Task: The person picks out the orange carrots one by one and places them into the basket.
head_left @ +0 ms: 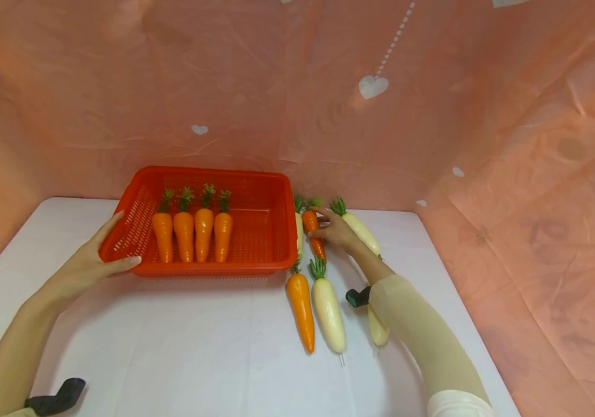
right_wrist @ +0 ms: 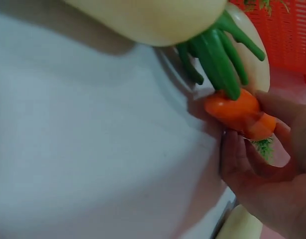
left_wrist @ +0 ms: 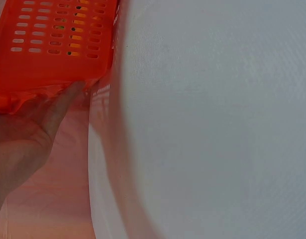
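Observation:
My left hand grips the left end of a red plastic basket, thumb over the rim. In the left wrist view the basket's slotted end wall rises above that hand. Several orange carrots with green tops lie side by side in the basket's left half. My right hand pinches another carrot just right of the basket. The right wrist view has this carrot between thumb and fingers, beside the green leaves of a white radish.
A carrot and a white radish lie in front of the right hand. Another radish lies at the back right, and one more is partly under the right forearm. A radish stands against the basket's right end.

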A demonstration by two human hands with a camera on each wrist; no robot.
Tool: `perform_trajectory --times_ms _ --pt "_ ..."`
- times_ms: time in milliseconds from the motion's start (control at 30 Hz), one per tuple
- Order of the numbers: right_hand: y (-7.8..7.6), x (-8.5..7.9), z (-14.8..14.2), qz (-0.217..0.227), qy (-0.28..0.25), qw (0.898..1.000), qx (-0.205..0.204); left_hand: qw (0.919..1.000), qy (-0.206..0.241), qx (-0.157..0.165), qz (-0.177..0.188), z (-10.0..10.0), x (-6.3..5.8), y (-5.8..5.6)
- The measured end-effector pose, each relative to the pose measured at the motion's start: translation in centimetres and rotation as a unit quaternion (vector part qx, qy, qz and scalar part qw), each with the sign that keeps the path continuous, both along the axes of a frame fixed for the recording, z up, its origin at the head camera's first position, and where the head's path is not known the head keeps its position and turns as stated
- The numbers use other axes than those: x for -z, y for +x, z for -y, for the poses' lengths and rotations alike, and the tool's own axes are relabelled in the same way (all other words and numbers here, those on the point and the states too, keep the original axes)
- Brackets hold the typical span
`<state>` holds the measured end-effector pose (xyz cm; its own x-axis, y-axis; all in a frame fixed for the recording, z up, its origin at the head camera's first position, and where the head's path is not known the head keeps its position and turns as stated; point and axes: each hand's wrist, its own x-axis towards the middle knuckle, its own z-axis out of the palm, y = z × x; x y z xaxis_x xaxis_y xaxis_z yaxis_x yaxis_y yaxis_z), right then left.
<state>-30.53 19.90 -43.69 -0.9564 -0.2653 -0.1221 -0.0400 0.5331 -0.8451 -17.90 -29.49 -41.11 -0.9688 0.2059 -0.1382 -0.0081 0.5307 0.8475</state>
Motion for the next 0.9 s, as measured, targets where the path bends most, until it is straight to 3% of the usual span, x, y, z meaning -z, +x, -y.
perform_trajectory --times_ms 167,300,600,900 --pt "-0.2 -0.2 0.3 -0.012 0.047 0.999 -0.002 1.0 0.003 0.0 0.003 -0.1 -0.1 0.1" --pt "-0.1 -0.2 0.3 -0.013 0.048 0.999 0.009 1.0 -0.001 -0.002 0.007 -0.2 0.0 0.1" --pt "0.2 -1.0 -0.3 0.015 -0.035 0.998 0.041 1.0 -0.003 -0.002 0.007 -0.1 0.1 0.0" --pt "-0.3 -3.5 -0.1 0.008 -0.099 0.994 0.049 0.9999 -0.005 -0.002 0.01 0.1 0.1 -0.2"
